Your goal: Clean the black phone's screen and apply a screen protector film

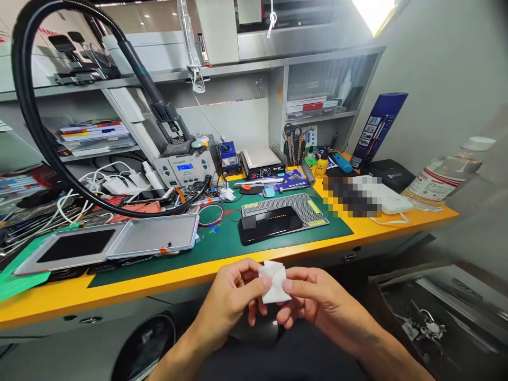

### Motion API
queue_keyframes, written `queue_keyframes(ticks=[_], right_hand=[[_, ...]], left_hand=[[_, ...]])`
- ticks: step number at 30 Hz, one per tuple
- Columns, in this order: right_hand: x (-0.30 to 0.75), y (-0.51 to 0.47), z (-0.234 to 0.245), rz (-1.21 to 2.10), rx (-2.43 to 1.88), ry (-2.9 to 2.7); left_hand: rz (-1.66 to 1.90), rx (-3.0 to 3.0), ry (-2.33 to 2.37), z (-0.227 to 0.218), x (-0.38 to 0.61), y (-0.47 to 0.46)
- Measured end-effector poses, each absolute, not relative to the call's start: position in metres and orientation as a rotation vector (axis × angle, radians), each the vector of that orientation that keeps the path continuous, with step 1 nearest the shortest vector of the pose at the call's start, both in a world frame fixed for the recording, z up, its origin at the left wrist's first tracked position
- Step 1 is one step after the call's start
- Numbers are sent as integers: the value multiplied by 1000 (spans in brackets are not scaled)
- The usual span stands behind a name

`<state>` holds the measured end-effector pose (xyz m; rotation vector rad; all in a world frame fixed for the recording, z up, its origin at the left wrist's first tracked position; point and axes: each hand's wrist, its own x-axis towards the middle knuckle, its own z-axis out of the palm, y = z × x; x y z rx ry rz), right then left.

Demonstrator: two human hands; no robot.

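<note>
Two hands meet over one small white wipe (273, 281), held in the air just in front of the tabletop (119, 288) edge and above the person's lap. The left hand (230, 304) pinches the wipe's left edge between thumb and fingers; the right hand (317, 304) pinches its right edge the same way, so both are closed on it and neither is free.

The wipe looks thin and limp, so a pull from both sides at once could likely tear it or tug it out of one pinch. If it slips, it would probably fall into the dark gap between the knees and the tabletop, where it is hard to see. The open drawer (436, 312) at the right holds loose metal parts and stands near the right forearm, so a wide elbow swing could knock it.

On the green mat (222, 246) lies one dark phone (270, 224), resting partly on one perforated metal pad (286, 209). Two tablet-like slabs lie at the left: one with a dark screen (73, 246) and one grey back shell (154, 235). One rework station (186, 168) stands behind them, with one thick black hose (32, 111) arching over. One clear bottle (444, 177) lies at the far right, near the tabletop's edge, where it might roll off.
</note>
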<state>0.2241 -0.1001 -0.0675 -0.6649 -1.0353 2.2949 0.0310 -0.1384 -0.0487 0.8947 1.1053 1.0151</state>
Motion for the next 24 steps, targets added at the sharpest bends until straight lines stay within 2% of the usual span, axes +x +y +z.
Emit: queue_keyframes(ticks=[6, 18, 24], right_hand=[[224, -99, -71, 2114, -782, -1068], [222, -102, -73, 2350, -736, -836], [218, -109, -77, 2228, -825, -1000]], left_hand=[[1049, 1091, 1183, -52, 29, -145], [1209, 1594, 1161, -58, 26, -148], [1269, 1751, 1046, -63, 25, -143]])
